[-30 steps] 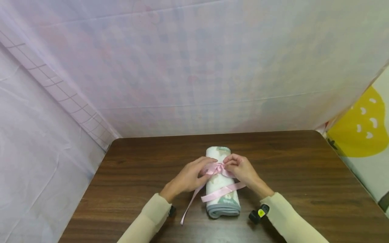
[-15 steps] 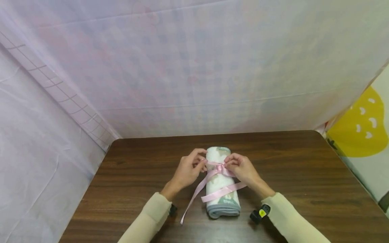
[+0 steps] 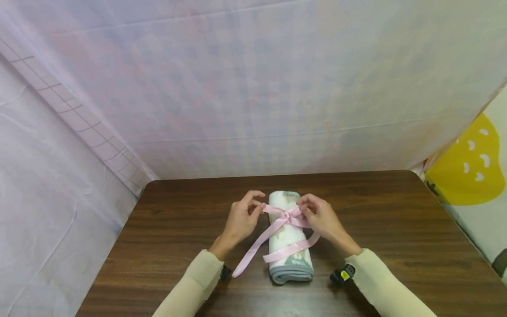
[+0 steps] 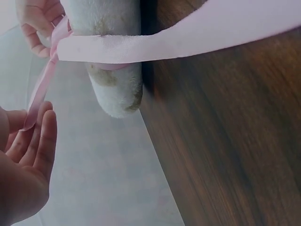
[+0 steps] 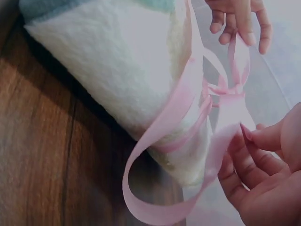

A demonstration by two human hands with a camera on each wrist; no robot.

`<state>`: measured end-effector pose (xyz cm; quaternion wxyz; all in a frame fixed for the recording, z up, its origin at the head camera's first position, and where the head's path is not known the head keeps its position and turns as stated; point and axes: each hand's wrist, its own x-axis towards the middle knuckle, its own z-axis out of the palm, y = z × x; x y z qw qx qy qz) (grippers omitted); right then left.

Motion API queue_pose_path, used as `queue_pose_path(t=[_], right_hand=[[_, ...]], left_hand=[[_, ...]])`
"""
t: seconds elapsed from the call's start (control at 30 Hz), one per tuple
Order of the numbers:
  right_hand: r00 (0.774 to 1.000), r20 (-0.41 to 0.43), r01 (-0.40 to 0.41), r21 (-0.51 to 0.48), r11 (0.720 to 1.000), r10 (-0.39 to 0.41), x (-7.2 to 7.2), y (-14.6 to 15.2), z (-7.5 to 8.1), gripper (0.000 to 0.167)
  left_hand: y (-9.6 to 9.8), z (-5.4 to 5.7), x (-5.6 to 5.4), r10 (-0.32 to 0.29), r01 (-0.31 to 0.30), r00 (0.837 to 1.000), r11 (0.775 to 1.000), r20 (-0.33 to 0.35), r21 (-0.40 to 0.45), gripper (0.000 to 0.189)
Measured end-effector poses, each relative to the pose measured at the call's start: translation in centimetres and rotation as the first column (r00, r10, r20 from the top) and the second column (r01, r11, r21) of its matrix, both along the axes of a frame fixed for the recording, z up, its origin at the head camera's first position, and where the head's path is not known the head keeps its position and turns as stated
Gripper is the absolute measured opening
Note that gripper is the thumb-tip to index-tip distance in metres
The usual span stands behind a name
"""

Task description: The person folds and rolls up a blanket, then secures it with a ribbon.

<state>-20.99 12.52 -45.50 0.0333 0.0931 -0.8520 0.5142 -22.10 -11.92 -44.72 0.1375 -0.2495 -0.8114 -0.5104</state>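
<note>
A rolled white towel (image 3: pixel 283 244) with green patches and a grey-blue edge lies lengthwise on the wooden table. Pink satin ribbon (image 3: pixel 288 251) circles its upper half and is knotted on top in a bow. To the left of the roll, my left hand (image 3: pixel 240 220) pinches one bow loop between thumb and fingers, also plain in the left wrist view. My right hand (image 3: pixel 322 218) pinches the other loop on the right, near the knot (image 5: pixel 228 92). One ribbon tail hangs down to the left; the other curves round and lies across the towel's lower half.
The brown table (image 3: pixel 178 207) extends on both sides of the towel. A pale cloth curtain (image 3: pixel 253 110) hangs behind its far edge. At the right is a white hanging with a yellow fruit print (image 3: pixel 471 163).
My left hand has let go of the knot area, moved up and left, and taken a loop. My right hand has drawn slightly up and right. The bow is spread wider.
</note>
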Motion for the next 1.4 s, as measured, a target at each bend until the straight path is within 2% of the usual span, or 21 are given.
queue_pose_path(t=[0.2, 0.37, 0.5, 0.77, 1.0, 1.2, 1.4], right_hand=[[0.998, 0.05, -0.042, -0.079, 0.996, 0.046, -0.2, -0.1, -0.2, 0.015], [0.98, 0.171, -0.071, -0.202, 0.977, 0.107, -0.1, -0.2, -0.1, 0.013], [0.97, 0.217, -0.063, -0.22, 0.973, 0.112, -0.1, -0.2, 0.1, 0.022], [0.988, 0.127, -0.061, -0.17, 0.984, 0.083, -0.3, -0.2, 0.2, 0.021], [0.996, 0.074, -0.036, -0.087, 0.996, 0.043, -0.6, 0.4, 1.0, 0.015], [0.996, -0.004, -0.085, -0.038, 0.996, 0.085, -1.0, 1.0, 1.4, 0.013], [0.994, -0.024, -0.102, 0.04, 0.994, 0.103, -1.3, 1.6, 1.7, 0.019]], left_hand=[[0.2, 0.0, 0.0, -0.04, 0.034, 0.993, 0.998, 0.111, 0.051, 0.024], [0.3, 0.0, 0.0, -0.041, 0.035, 0.991, 0.998, 0.124, 0.048, 0.024], [0.2, 0.0, -0.1, -0.043, 0.038, 0.99, 0.998, 0.131, 0.043, 0.024], [0.0, 0.0, -0.2, -0.043, 0.037, 0.988, 0.999, 0.151, 0.037, 0.025], [-0.3, 0.2, -0.4, -0.061, 0.045, 0.975, 0.996, 0.212, 0.077, 0.025], [-0.4, 0.5, -0.5, -0.063, 0.048, 0.972, 0.996, 0.225, 0.07, 0.026], [-0.4, 0.6, -0.6, -0.043, 0.032, 0.972, 0.998, 0.233, 0.051, 0.027]])
